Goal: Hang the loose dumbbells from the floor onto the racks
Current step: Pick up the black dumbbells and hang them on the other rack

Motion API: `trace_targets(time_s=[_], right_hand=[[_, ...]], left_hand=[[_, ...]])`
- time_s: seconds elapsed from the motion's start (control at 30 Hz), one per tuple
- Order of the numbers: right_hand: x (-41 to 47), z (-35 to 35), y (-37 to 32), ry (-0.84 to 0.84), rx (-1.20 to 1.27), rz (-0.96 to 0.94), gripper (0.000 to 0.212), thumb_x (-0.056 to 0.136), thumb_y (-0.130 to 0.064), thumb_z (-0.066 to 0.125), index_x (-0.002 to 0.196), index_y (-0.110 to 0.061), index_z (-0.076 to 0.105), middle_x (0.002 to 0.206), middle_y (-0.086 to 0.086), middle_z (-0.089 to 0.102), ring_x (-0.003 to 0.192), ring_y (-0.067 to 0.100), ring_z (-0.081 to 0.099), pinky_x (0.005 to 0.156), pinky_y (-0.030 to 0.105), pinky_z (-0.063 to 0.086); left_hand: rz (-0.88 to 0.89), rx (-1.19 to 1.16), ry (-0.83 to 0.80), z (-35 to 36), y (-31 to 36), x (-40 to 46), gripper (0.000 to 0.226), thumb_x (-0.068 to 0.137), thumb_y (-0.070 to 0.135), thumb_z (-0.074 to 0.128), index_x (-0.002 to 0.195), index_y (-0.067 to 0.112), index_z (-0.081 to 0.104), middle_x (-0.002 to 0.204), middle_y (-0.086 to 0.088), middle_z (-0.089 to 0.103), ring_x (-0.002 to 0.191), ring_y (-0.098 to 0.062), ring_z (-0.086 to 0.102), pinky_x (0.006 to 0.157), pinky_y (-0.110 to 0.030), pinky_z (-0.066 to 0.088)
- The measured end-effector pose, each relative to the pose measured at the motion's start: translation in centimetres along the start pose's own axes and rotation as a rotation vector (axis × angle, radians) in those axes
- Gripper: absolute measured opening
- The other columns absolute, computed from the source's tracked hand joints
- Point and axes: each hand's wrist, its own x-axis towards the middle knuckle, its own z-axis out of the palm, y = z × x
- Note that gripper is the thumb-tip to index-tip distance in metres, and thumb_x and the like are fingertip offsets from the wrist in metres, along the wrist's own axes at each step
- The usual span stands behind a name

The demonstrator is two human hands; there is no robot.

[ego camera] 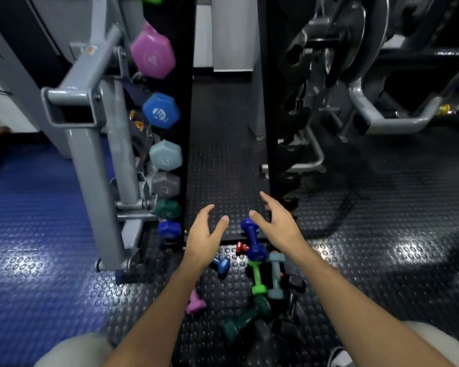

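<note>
My fingers are spread and hold nothing, left hand [206, 233] and right hand [274, 221] flanking the dark blue dumbbell [253, 241]. It lies on the studded floor [382, 234], its long axis pointing away from me, toward the rack [182, 128].

Both bare forearms reach forward from the bottom of the view, converging slightly toward the middle. The left hand [206, 234] is held palm inward, its fingers [206, 211] loosely spread and gently curved, the thumb [221, 225] standing apart toward the right; it holds nothing. The right hand [277, 225] mirrors it, a little farther forward, palm turned inward and down, fingers [269, 201] extended and slightly bent, the thumb [259, 219] pointing toward the left hand. The two hands are near each other but apart, neither gripping anything. Pale trouser knees show at the lower corners.
</note>
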Motion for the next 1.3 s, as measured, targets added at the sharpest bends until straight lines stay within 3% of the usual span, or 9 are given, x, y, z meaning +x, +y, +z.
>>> trace_targets(time_s=[0.2, 0.37, 0.5, 0.63, 0.8, 0.9, 1.03, 1.2, 1.3], right_hand=[[-1.8, 3.8, 8.1, -0.096, -0.084, 0.201, 0.070, 0.099, -0.048, 0.062, 0.159, -0.024, 0.036, 0.154, 0.002, 0.050, 0.128, 0.013, 0.054, 0.101, 0.029, 0.042], [-1.6, 6.0, 15.3, -0.170, -0.198, 0.268, 0.051, 0.100, -0.035, 0.064, 0.148, -0.018, 0.053, 0.143, 0.007, 0.060, 0.129, 0.025, 0.056, 0.091, 0.024, 0.037], [-0.7, 7.1, 21.5, -0.226, -0.249, 0.347, 0.052, 0.097, -0.043, 0.062, 0.143, -0.020, 0.055, 0.132, 0.010, 0.064, 0.119, 0.030, 0.063, 0.089, 0.034, 0.048], [0.4, 7.9, 27.8, -0.256, -0.283, 0.401, 0.056, 0.094, -0.050, 0.060, 0.140, -0.017, 0.058, 0.133, 0.008, 0.065, 0.121, 0.030, 0.062, 0.098, 0.040, 0.051], [1.3, 8.2, 33.7, -0.272, -0.296, 0.490, 0.073, 0.085, -0.063, 0.056, 0.145, -0.023, 0.055, 0.142, 0.010, 0.062, 0.127, 0.032, 0.060, 0.108, 0.044, 0.048], [1.4, 8.4, 35.7, -0.294, -0.272, 0.541, 0.070, 0.090, -0.061, 0.060, 0.150, -0.027, 0.049, 0.146, 0.009, 0.059, 0.129, 0.031, 0.058, 0.110, 0.045, 0.047], [2.0, 8.5, 36.8, -0.311, -0.248, 0.565, 0.067, 0.092, -0.062, 0.063, 0.150, -0.030, 0.050, 0.144, 0.006, 0.061, 0.129, 0.029, 0.058, 0.109, 0.041, 0.046], [3.1, 9.1, 37.7, -0.344, -0.232, 0.594, 0.072, 0.085, -0.065, 0.069, 0.147, -0.033, 0.053, 0.143, 0.004, 0.061, 0.129, 0.027, 0.058, 0.107, 0.038, 0.046], [3.5, 9.4, 38.0, -0.357, -0.236, 0.624, 0.075, 0.082, -0.065, 0.073, 0.145, -0.032, 0.054, 0.137, 0.003, 0.064, 0.124, 0.026, 0.060, 0.106, 0.038, 0.049]], left_hand=[[-0.238, -0.032, -0.132, 6.1, -7.1, -0.7, 0.066, 0.099, 0.056, 0.056, 0.154, 0.023, 0.039, 0.153, -0.001, 0.048, 0.135, -0.017, 0.049, 0.111, -0.035, 0.040], [-0.393, -0.079, -0.214, 13.1, -12.7, -1.7, 0.054, 0.101, 0.052, 0.054, 0.145, 0.021, 0.048, 0.128, 0.002, 0.060, 0.110, -0.016, 0.058, 0.091, -0.032, 0.042], [-0.579, -0.166, -0.228, 18.9, -17.0, -3.3, 0.043, 0.102, 0.050, 0.054, 0.133, 0.021, 0.055, 0.127, -0.002, 0.062, 0.114, -0.022, 0.058, 0.100, -0.036, 0.044], [-0.753, -0.225, -0.215, 24.1, -20.4, -4.2, 0.032, 0.102, 0.047, 0.055, 0.117, 0.019, 0.061, 0.119, -0.005, 0.065, 0.111, -0.025, 0.060, 0.089, -0.031, 0.041], [-0.962, -0.147, -0.256, 29.3, -24.0, -5.5, 0.065, 0.095, 0.061, 0.055, 0.122, 0.002, 0.063, 0.119, -0.024, 0.067, 0.106, -0.039, 0.065, 0.080, -0.037, 0.049], [-1.066, -0.157, -0.249, 31.7, -25.7, -6.3, 0.071, 0.083, 0.067, 0.061, 0.119, 0.006, 0.064, 0.122, -0.022, 0.068, 0.111, -0.040, 0.067, 0.096, -0.050, 0.055], [-1.111, -0.078, -0.232, 35.0, -29.2, -6.7, 0.108, 0.048, 0.088, 0.056, 0.126, 0.013, 0.063, 0.121, -0.009, 0.066, 0.104, -0.033, 0.067, 0.093, -0.049, 0.058], [-1.130, -0.076, -0.270, 35.1, -26.2, -5.9, 0.097, 0.065, 0.079, 0.069, 0.133, 0.010, 0.059, 0.127, -0.011, 0.061, 0.105, -0.033, 0.067, 0.090, -0.048, 0.060], [-1.127, -0.026, -0.318, 35.5, -26.4, -5.0, 0.100, 0.057, 0.084, 0.066, 0.127, 0.013, 0.062, 0.121, -0.009, 0.064, 0.103, -0.031, 0.067, 0.088, -0.047, 0.061]])
